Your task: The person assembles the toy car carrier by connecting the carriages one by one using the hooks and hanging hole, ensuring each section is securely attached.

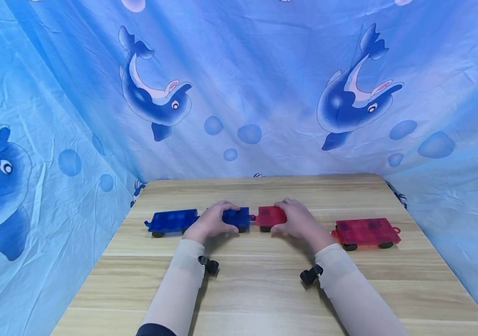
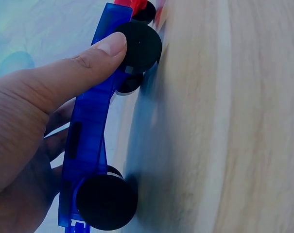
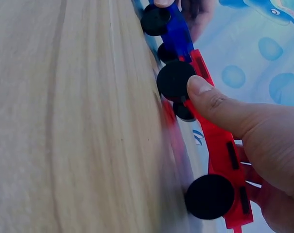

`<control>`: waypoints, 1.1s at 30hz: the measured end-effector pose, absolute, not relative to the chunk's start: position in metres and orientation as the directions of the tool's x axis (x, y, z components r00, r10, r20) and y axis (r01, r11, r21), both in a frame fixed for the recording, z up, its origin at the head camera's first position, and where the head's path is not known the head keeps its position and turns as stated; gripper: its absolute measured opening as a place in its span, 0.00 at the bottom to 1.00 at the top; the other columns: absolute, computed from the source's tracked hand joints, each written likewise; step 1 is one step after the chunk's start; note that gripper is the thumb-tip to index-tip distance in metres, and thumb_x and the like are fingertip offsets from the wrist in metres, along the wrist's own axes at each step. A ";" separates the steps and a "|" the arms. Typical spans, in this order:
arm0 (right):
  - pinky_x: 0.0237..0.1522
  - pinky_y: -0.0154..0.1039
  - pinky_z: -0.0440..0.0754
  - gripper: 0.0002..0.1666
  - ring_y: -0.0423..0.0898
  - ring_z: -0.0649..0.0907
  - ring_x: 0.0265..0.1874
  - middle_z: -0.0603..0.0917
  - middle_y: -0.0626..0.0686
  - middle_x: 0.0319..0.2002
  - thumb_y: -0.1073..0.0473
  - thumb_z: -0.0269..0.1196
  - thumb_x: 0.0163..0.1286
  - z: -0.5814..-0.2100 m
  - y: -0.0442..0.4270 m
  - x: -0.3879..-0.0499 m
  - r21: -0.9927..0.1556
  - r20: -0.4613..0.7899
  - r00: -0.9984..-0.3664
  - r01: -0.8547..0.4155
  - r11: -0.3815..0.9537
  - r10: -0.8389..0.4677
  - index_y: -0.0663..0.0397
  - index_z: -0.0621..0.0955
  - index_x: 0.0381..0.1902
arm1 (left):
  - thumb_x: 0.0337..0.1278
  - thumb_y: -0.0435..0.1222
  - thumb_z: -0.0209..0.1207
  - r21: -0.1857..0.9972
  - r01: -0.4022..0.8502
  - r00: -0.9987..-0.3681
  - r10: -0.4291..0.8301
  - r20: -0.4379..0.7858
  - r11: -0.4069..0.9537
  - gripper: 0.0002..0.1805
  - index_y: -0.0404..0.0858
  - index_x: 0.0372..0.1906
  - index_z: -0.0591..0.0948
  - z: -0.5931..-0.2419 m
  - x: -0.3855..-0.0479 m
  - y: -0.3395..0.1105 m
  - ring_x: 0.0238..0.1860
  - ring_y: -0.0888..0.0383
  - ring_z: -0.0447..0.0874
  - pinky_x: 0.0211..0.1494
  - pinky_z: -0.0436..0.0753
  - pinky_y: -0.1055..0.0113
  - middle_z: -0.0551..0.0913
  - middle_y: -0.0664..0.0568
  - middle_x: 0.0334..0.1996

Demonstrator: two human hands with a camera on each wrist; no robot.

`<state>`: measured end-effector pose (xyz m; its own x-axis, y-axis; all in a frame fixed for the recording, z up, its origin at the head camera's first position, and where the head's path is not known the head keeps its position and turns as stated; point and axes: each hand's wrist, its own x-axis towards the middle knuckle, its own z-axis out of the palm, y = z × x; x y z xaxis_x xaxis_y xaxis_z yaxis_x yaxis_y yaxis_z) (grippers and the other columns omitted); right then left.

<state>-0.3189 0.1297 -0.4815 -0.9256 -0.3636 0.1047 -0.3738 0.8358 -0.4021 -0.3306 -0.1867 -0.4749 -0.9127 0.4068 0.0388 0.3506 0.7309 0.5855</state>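
In the head view my left hand (image 1: pixel 212 220) grips a see-through blue toy train wagon (image 1: pixel 239 215) with black wheels. Its thumb lies on a front wheel in the left wrist view, with the fingers round the far side. A matching red wagon (image 1: pixel 270 216) is held by my right hand (image 1: pixel 298 221), thumb at its wheel (image 3: pixel 176 80) in the right wrist view. The two wagons stand end to end, red coupling at the blue end; whether they are hooked cannot be told. Behind the left hand, a second blue wagon (image 1: pixel 173 220) sits in line, its right coupling partly hidden.
A second red wagon (image 1: pixel 364 232) stands apart on the right, with a loop on its outer end. All stand on a wood-grain table (image 1: pixel 255 298). A blue dolphin-print cloth (image 1: pixel 247 84) hangs behind and at both sides.
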 end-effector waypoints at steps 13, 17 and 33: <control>0.71 0.61 0.67 0.55 0.61 0.73 0.67 0.78 0.59 0.66 0.38 0.82 0.54 -0.488 0.138 -0.323 -0.423 0.135 -0.920 -0.389 0.819 -0.367 0.54 0.75 0.74 | 0.44 0.42 0.84 0.612 0.297 -0.931 0.365 0.015 0.733 0.39 0.55 0.66 0.82 -0.472 -0.334 -0.210 0.74 0.48 0.70 0.73 0.72 0.44 0.76 0.60 0.68; 0.71 0.60 0.69 0.55 0.61 0.73 0.68 0.77 0.60 0.67 0.39 0.82 0.55 -0.489 0.138 -0.324 -0.442 0.134 -0.918 -0.392 0.807 -0.372 0.55 0.74 0.75 | 0.44 0.40 0.84 0.625 0.296 -0.929 0.371 0.010 0.723 0.38 0.54 0.66 0.82 -0.470 -0.334 -0.215 0.74 0.47 0.69 0.73 0.71 0.43 0.76 0.58 0.69; 0.71 0.57 0.70 0.56 0.61 0.72 0.69 0.75 0.61 0.68 0.41 0.82 0.56 -0.489 0.132 -0.323 -0.472 0.136 -0.905 -0.418 0.776 -0.404 0.59 0.72 0.76 | 0.44 0.39 0.84 0.626 0.272 -0.935 0.355 -0.008 0.731 0.39 0.54 0.66 0.82 -0.469 -0.335 -0.228 0.75 0.45 0.68 0.73 0.71 0.41 0.75 0.56 0.71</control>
<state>-0.3233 0.1315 -0.4885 -0.9046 -0.4040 0.1358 -0.4176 0.7764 -0.4720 -0.3352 -0.2285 -0.4690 -0.9349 0.3549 -0.0080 0.2720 0.7309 0.6259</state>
